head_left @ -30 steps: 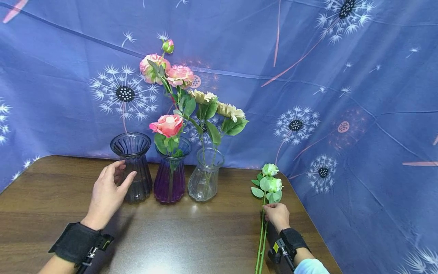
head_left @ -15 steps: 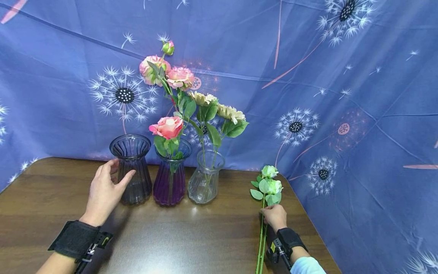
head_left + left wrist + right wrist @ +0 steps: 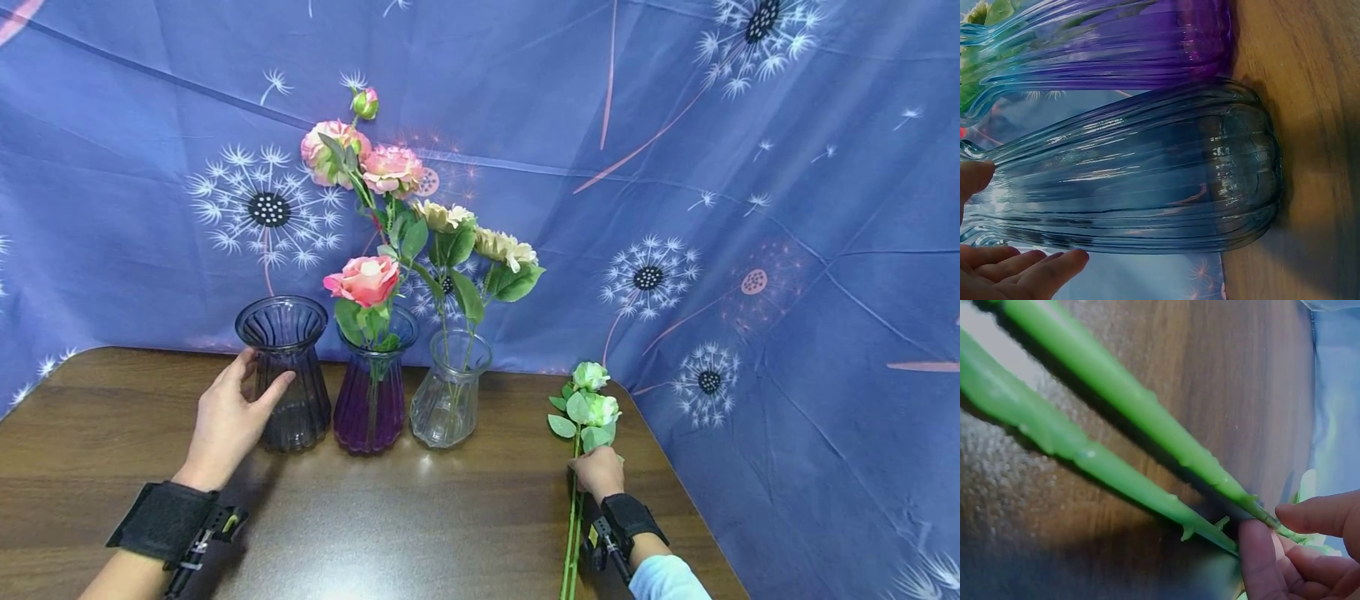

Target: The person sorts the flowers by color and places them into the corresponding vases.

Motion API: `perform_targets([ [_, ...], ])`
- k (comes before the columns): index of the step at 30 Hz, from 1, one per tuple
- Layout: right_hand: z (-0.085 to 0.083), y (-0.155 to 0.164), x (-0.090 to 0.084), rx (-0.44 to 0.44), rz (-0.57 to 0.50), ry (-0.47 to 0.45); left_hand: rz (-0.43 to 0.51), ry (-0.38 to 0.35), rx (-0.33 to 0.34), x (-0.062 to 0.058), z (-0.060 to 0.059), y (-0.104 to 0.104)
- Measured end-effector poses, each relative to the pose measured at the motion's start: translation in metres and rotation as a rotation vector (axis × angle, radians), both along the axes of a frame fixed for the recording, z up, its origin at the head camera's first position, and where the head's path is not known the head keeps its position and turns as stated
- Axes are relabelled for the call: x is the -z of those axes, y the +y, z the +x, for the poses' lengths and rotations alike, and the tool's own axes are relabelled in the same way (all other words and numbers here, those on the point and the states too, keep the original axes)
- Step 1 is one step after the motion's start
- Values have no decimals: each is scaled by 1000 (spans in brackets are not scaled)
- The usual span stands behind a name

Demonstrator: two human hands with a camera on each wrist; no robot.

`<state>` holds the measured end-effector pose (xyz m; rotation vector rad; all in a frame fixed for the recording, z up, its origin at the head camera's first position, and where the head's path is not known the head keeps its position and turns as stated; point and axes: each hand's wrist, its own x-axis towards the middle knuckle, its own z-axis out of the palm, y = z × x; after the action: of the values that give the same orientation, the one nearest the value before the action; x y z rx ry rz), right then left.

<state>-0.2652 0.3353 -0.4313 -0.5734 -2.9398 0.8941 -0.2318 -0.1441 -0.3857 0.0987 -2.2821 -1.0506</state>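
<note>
With our left hand (image 3: 232, 417) we bracket the smoky grey glass vase (image 3: 303, 404), thumb and fingers spread to either side of its upper part; we cannot tell whether they press on it. With our right hand (image 3: 600, 473) we pinch a pale green rose (image 3: 1147, 412) by its stem between thumb and fingers, a second green rose (image 3: 1129, 480) close beside it, at the right side of the wooden table (image 3: 450, 525). Beside the grey vase stand a purple glass vase (image 3: 352, 408) holding pink flowers (image 3: 363, 281) and a clear glass vase (image 3: 444, 408) holding cream flowers (image 3: 504, 247).
</note>
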Motion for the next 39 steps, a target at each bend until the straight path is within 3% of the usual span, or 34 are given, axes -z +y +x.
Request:
perform_targets([
  [8, 0, -2, -4, -16, 41, 35, 10, 35, 4, 4, -1, 0],
  [19, 2, -13, -28, 19, -127, 115, 9, 23, 3, 2, -1, 1],
  [30, 7, -29, -89, -8, -238, 261, 0, 0, -6, 1, -1, 2],
  [39, 16, -52, -155, -55, -369, 491, -2, -5, -5, 1, 0, 3],
])
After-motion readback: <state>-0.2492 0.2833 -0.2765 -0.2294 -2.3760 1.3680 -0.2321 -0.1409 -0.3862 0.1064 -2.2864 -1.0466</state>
